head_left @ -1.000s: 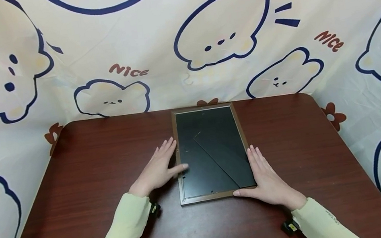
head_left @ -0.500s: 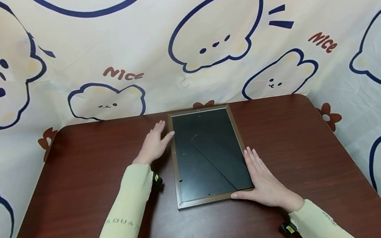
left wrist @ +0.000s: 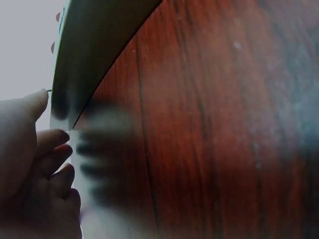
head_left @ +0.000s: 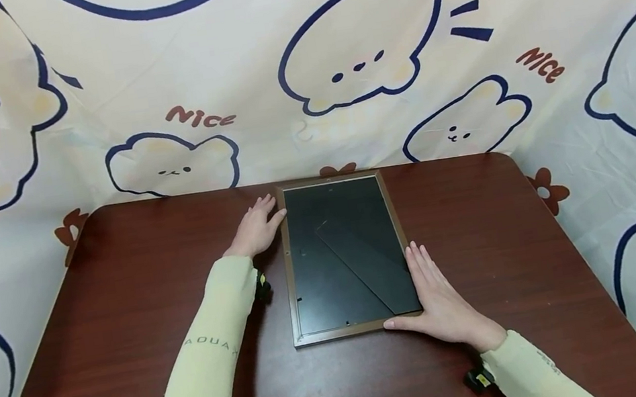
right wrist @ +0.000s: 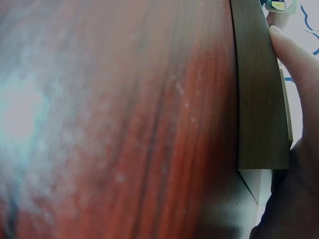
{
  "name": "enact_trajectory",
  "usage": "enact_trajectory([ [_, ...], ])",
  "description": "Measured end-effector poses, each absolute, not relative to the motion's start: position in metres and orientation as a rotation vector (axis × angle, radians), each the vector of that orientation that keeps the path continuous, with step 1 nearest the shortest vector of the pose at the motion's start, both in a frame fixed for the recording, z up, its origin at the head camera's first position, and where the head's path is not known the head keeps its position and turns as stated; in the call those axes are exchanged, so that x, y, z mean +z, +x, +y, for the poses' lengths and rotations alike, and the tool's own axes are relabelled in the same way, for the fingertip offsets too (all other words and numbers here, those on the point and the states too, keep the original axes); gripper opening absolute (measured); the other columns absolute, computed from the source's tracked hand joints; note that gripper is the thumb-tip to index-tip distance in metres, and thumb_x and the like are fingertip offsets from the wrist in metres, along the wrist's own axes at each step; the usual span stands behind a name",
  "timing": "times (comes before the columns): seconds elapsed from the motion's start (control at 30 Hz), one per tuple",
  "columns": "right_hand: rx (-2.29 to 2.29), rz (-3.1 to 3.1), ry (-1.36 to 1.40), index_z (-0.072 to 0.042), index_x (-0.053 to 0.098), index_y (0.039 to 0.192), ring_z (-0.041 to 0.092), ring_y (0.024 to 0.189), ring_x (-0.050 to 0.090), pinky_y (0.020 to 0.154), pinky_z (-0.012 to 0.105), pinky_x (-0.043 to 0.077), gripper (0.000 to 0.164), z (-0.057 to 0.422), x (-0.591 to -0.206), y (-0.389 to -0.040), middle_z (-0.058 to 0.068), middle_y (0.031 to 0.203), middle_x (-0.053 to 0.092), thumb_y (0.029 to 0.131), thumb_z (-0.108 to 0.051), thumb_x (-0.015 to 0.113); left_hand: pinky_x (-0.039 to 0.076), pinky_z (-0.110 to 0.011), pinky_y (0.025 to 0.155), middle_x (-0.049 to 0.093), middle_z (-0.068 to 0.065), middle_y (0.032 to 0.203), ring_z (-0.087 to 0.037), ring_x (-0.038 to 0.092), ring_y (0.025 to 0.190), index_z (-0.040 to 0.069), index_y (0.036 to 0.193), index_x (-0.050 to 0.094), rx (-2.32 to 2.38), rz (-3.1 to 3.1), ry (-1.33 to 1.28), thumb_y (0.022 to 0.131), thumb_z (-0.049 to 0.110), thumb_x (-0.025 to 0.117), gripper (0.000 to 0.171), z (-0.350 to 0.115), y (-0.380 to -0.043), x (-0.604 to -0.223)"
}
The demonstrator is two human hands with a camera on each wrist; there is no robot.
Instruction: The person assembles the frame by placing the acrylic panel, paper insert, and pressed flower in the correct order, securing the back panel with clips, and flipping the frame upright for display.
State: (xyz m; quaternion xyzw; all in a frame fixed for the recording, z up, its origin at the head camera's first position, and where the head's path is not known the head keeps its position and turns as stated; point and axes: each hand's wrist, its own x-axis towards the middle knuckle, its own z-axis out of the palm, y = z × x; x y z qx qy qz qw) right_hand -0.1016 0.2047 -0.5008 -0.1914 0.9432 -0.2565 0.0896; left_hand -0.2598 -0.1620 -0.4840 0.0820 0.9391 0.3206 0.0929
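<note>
A picture frame (head_left: 350,255) lies back side up on the table, with a black backing board and a slanted fold-out stand. My left hand (head_left: 255,229) is at its far left corner, thumb on the edge and the other fingers stretched forward alongside. In the left wrist view, the thumb (left wrist: 35,103) tip meets the side of the frame (left wrist: 94,50). My right hand (head_left: 445,299) rests at the near right corner, straight fingers along the right side and thumb along the near edge. The right wrist view shows the frame's edge (right wrist: 261,94) beside that thumb (right wrist: 294,55).
The dark red-brown wooden table (head_left: 145,317) reaches back to a cream cloth (head_left: 248,52) printed with cartoon animals, which also covers both sides. The frame's far end lies near the table's back edge. Small cameras are strapped to both wrists.
My left hand has slid away from me, up the left side of the frame to its far corner. The right hand stays at the near right corner, and the frame lies where it was.
</note>
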Motion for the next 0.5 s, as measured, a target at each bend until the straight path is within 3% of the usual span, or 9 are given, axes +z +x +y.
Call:
enact_trajectory([
  [0.5,-0.779,2.789,-0.557,-0.01,-0.006,0.163,0.031,0.153,-0.011,0.119,0.06,0.009,0.136,0.2046,-0.5007,-0.1013,0.009,0.169,-0.012,0.074,-0.081,0.069,0.01,-0.049,0.122,0.03,-0.019,0.162,-0.032,0.011,0.154,-0.004,0.153,0.04,1.027,2.733,0.212,0.108,0.026,0.054,0.056,-0.1609,-0.2628,-0.4753],
])
